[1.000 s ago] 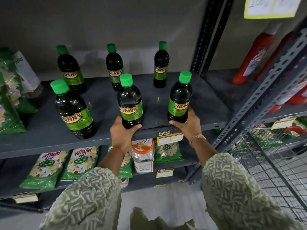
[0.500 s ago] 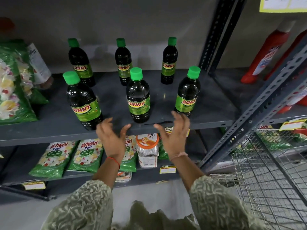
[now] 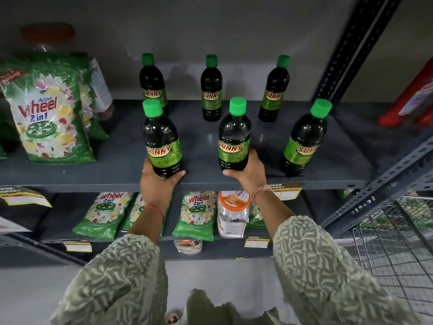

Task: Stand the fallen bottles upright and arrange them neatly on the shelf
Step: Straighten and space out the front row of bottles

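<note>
Nearest: two patterned green sleeves (image 3: 121, 277) reach up from 6 o'clock. Left hand (image 3: 159, 181) wraps the base of the front-left bottle (image 3: 161, 139); right hand (image 3: 248, 172) wraps the base of the front-middle bottle (image 3: 234, 137). Both bottles upright on the grey shelf (image 3: 93, 177), close to its front edge. Red thread on left wrist, pale band on right.

At 3 o'clock of the held pair, the front-right bottle (image 3: 304, 141) stands free, untouched, well apart from the right hand.

Farther, toward 12 o'clock: back row of three bottles (image 3: 211, 90), all upright, spaced apart, near the wall. All six dark with green caps and "SUNNY" labels.

At 9 o'clock on the same shelf: a green detergent bag (image 3: 49, 118) leaning upright.

Below the shelf edge: more detergent packets (image 3: 103, 214) and an orange-lidded jar (image 3: 233, 212) on the lower shelf. Wire basket (image 3: 393, 242) at 4 o'clock.
</note>
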Demonstrator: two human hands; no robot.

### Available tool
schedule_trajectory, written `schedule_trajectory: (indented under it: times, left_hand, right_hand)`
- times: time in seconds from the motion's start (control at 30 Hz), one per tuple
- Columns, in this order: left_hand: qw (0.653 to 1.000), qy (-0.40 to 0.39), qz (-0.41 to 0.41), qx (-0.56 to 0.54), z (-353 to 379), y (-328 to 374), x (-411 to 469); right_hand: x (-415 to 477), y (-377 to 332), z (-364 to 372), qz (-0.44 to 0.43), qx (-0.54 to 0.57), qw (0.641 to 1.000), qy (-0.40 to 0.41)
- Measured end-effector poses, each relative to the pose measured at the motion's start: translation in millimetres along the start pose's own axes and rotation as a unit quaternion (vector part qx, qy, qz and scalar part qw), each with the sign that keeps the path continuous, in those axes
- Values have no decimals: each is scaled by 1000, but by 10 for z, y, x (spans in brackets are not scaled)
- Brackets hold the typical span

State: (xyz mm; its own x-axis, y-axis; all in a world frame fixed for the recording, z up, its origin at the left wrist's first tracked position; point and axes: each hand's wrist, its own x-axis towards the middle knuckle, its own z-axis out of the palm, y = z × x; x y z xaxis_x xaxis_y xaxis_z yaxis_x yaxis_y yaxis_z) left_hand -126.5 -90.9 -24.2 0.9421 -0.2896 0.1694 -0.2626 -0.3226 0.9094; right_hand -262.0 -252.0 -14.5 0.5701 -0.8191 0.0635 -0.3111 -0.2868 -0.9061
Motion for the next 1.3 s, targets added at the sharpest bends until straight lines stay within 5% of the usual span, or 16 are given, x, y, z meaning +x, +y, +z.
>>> schedule_trajectory:
  times: [1.3]
  left_hand:
    - [999, -46, 12, -10, -411, -237, 354]
  right_hand:
    - [-106, -130, 284, 22, -70, 997, -11]
